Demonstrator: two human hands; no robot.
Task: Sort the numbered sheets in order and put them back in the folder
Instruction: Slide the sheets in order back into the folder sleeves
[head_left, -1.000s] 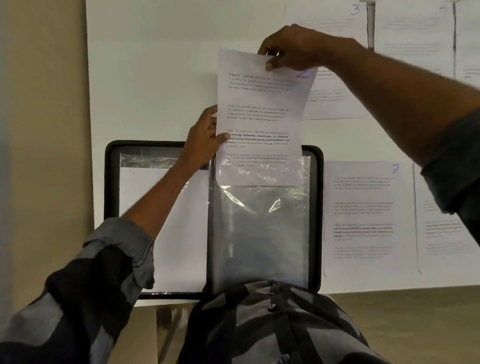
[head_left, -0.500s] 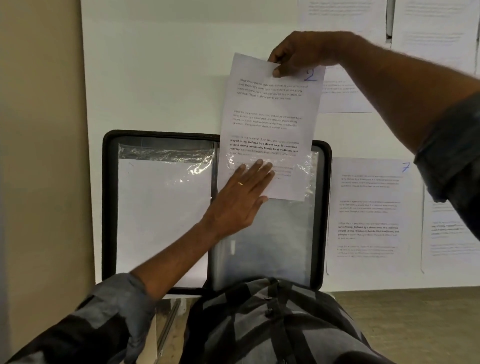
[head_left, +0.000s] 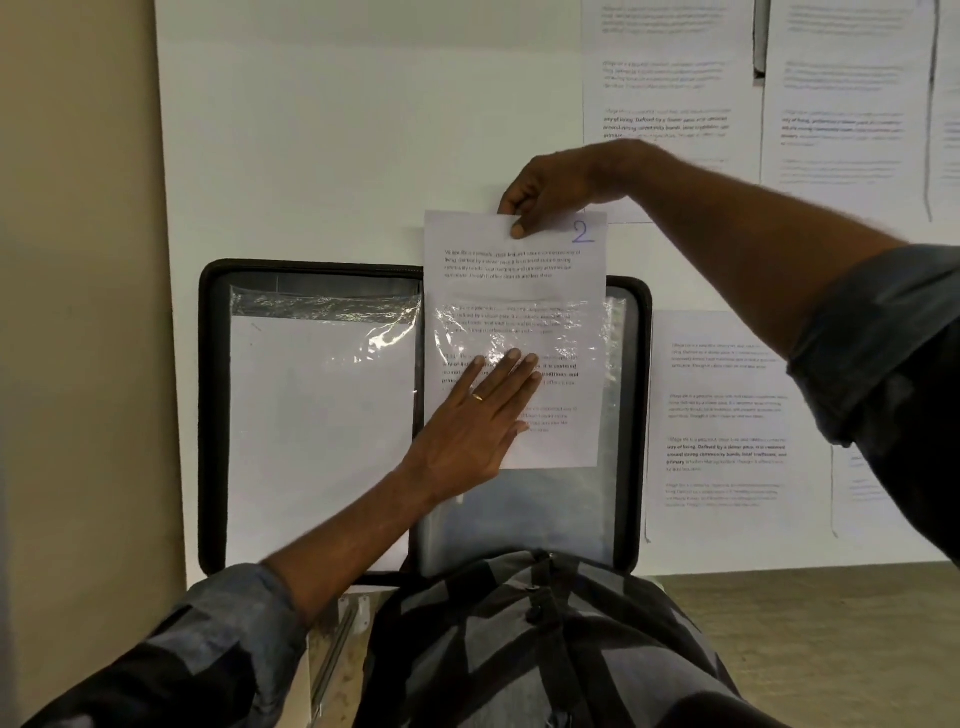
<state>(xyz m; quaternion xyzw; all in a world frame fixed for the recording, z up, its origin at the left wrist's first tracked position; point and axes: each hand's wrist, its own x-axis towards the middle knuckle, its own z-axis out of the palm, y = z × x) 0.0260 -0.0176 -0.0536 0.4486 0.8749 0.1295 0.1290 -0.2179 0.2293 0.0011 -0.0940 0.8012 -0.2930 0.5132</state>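
A black folder (head_left: 210, 415) lies open on the white table, with clear plastic sleeves on both sides. The left sleeve (head_left: 322, 415) holds a white sheet. The sheet marked 2 (head_left: 561, 275) sits partway inside the right sleeve (head_left: 519, 509), its top sticking out above the folder's edge. My right hand (head_left: 545, 192) pinches the sheet's top edge. My left hand (head_left: 483, 415) lies flat with straight fingers on the right sleeve, over the sheet's lower half.
Several printed sheets lie on the white table (head_left: 337, 130): one (head_left: 722, 415) right of the folder, two (head_left: 670, 83) at the back right, more at the right edge. The table's front edge runs at the lower right, above a wooden floor (head_left: 831, 649).
The sheet marked 2 has slid further down into the right sleeve. My left hand moved from the sheet's left edge to lie flat on the sleeve. My right hand came down with the sheet.
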